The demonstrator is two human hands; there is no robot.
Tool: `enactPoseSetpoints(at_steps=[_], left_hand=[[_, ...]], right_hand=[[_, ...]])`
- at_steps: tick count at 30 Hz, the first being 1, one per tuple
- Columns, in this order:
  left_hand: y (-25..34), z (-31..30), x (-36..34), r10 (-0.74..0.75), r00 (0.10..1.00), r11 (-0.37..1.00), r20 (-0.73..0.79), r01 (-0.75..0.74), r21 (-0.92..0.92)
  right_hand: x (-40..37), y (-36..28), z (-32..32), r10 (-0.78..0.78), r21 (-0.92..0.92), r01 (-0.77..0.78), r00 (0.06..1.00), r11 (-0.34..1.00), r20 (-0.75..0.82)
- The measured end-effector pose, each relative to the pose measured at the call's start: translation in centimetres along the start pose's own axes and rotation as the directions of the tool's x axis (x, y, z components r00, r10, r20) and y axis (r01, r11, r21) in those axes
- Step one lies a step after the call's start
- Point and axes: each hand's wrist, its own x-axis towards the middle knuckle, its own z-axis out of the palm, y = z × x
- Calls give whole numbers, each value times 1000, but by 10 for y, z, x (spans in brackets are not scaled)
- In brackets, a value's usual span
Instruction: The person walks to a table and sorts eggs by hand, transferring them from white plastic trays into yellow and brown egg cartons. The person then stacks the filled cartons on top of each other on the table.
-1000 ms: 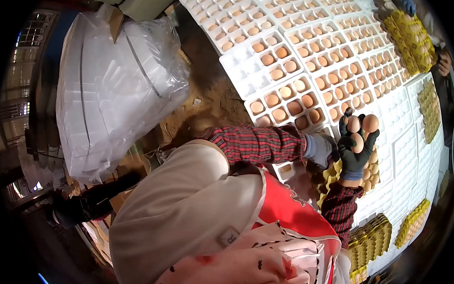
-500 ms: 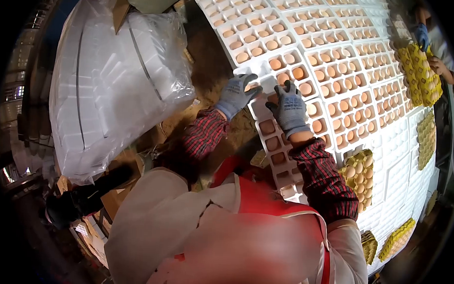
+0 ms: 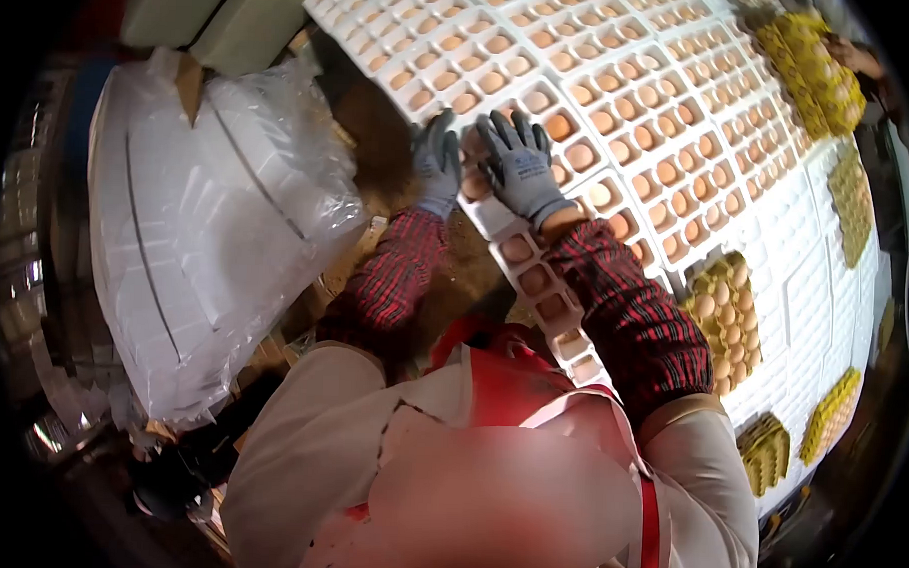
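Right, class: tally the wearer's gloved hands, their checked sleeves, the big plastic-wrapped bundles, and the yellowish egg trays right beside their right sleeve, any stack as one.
Gloved hands: 2 (left hand, right hand)
Checked sleeves: 2 (left sleeve, right sleeve)
Plastic-wrapped bundle: 1
Yellowish egg tray beside the right sleeve: 1
Total: 6

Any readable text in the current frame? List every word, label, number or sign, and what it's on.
None can be read with confidence.
Back of the glove on the right hand: small printed marking, too small and blurred to read.
White egg trays: no readable text.
Plastic-wrapped stack: no readable text.
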Motion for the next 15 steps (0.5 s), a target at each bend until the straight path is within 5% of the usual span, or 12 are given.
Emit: enactPoseSetpoints(at_steps=[3, 5, 8, 11, 13, 15], left_hand=[[56, -2, 13, 117, 993, 993, -24, -118, -14], [118, 15, 9, 144, 972, 949, 186, -83, -305], [240, 37, -8, 329, 625, 827, 708, 173, -535], [320, 89, -49, 710, 393, 704, 584, -386, -596], [352, 119, -75, 785, 320, 606, 530, -575, -550], [365, 132, -88, 780, 235, 542, 580, -717, -438]], right_hand=[[-107, -14, -65, 218, 331, -182, 973, 926, -75], [-192, -17, -104, 362, 357, -316, 930, 879, -68], [-308, -13, -161, 617, 254, -564, 749, 785, -242], [-406, 9, -210, 721, 126, -775, 499, 620, -480], [-452, 37, -232, 750, -21, -867, 442, 497, -493], [-474, 63, -240, 784, -166, -859, 511, 485, -352]])
